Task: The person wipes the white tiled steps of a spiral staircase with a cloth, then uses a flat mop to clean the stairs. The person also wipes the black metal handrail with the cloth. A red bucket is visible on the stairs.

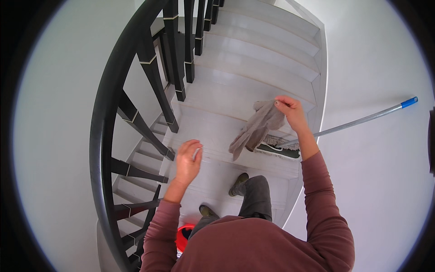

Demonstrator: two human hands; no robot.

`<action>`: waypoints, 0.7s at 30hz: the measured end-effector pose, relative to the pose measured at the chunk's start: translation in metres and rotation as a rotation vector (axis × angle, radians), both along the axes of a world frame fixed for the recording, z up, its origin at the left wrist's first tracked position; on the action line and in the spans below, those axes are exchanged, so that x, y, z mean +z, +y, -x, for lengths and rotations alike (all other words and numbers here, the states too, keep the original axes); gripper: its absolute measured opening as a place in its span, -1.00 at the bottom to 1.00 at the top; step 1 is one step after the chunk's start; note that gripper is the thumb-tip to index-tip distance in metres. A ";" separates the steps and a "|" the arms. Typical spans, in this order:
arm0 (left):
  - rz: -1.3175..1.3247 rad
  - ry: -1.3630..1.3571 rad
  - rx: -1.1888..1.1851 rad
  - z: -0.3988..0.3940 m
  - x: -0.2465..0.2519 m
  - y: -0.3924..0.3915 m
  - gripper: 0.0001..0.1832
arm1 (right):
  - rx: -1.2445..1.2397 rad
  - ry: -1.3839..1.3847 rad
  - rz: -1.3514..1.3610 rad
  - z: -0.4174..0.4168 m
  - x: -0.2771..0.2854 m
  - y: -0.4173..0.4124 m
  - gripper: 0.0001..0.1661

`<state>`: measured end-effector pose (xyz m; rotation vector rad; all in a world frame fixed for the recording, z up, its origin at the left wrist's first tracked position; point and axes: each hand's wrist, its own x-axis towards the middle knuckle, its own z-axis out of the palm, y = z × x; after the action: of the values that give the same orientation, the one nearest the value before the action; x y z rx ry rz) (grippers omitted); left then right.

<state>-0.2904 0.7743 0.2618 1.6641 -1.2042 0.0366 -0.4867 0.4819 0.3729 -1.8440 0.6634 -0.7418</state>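
A crumpled grey-brown cloth hangs from my right hand, pinched between thumb and fingers. My left hand is raised over the pale stairs with its fingers curved and thumb apart, holding nothing. Below and partly behind the cloth, a flat mop head with a green plate and grey fringe lies on a stair tread. Its metal pole, with a blue end grip, slants up to the right and passes behind my right forearm.
Pale curved stairs rise ahead between a white wall on the right and a black handrail with black balusters on the left. Lower steps show through the balusters. A red bucket stands beside my legs, partly hidden.
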 end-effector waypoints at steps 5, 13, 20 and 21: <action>0.025 0.055 -0.094 0.024 0.006 -0.058 -0.76 | 0.081 -0.014 0.082 -0.027 0.043 0.030 -0.81; -0.024 0.455 -0.224 0.013 -0.018 -0.104 -0.83 | 0.177 -0.033 0.218 -0.064 0.075 0.042 -0.82; 0.015 0.302 0.060 -0.037 0.026 -0.083 -0.80 | -0.058 0.033 0.563 -0.060 0.064 0.021 -0.83; 0.040 0.304 0.081 -0.043 0.032 -0.081 -0.79 | -0.065 0.032 0.582 -0.061 0.064 0.021 -0.84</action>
<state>-0.2471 0.6935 0.2941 1.6158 -0.9013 -0.1367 -0.4254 0.5034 0.4367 -2.3716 0.5643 -1.0270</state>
